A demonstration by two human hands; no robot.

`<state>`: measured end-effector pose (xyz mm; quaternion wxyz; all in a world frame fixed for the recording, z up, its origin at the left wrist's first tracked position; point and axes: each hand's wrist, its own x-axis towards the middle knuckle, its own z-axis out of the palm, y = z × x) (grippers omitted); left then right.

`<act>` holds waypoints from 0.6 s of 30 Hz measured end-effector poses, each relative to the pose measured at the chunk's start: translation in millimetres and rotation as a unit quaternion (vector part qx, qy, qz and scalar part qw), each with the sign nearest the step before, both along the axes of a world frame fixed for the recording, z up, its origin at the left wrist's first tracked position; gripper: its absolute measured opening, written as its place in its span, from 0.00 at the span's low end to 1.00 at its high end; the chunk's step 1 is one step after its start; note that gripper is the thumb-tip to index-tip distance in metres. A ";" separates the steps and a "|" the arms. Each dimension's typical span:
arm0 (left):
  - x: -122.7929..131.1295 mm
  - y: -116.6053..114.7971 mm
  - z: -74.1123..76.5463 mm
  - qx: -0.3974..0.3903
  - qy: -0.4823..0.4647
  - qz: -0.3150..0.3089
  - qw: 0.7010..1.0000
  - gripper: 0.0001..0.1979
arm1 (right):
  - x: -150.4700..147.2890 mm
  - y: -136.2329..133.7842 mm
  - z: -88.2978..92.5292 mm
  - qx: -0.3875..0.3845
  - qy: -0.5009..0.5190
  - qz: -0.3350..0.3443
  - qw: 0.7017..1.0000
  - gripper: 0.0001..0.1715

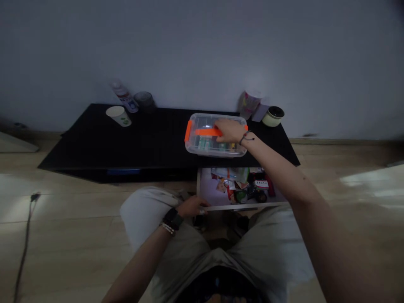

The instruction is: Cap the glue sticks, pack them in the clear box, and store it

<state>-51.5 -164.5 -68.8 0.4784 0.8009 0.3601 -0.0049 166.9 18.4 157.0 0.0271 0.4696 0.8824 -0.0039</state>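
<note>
A clear plastic storage box [206,152] with orange side clips sits on the black cabinet top [151,139]. Green and yellow items show dimly through its walls. My right hand [230,129] is closed around the orange handle on the box's lid, its fingertips partly hidden. Lower down, my left hand [191,206] grips the front left corner of the pulled-out drawer [233,207], with the thumb side at the rim. Inside the drawer lie small packets, a red and white box [261,184] and dark round items.
On the cabinet's left stand a tilted-looking paper cup [118,115], a spray can [125,97] and a dark round container [144,100]. At the right are a patterned cup [250,104] and a cream jar [273,116]. A cable [27,240] lies on the floor.
</note>
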 end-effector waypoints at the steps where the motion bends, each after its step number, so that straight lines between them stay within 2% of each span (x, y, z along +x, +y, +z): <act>1: 0.0 0.2 0.5 0.000 0.000 -0.002 1.000 0.17 | 7.5 -9.2 2.7 -0.006 0.006 0.003 1.000 0.23; 4: 0.3 1.7 3.3 -0.002 0.011 -0.011 1.000 0.18 | 30.2 -37.2 5.7 -0.035 0.017 0.005 0.999 0.20; 8: 1.6 3.8 6.6 -0.005 0.026 -0.017 0.999 0.18 | 55.2 -74.3 -3.9 -0.088 0.019 0.014 0.996 0.17; 13: 2.6 4.8 7.0 0.000 0.031 -0.016 0.999 0.17 | 72.3 -111.6 -25.1 -0.139 0.005 0.009 0.990 0.16; 18: 2.5 4.7 7.6 -0.003 0.031 -0.011 0.999 0.17 | 78.0 -126.8 -56.5 -0.153 -0.036 -0.009 0.988 0.19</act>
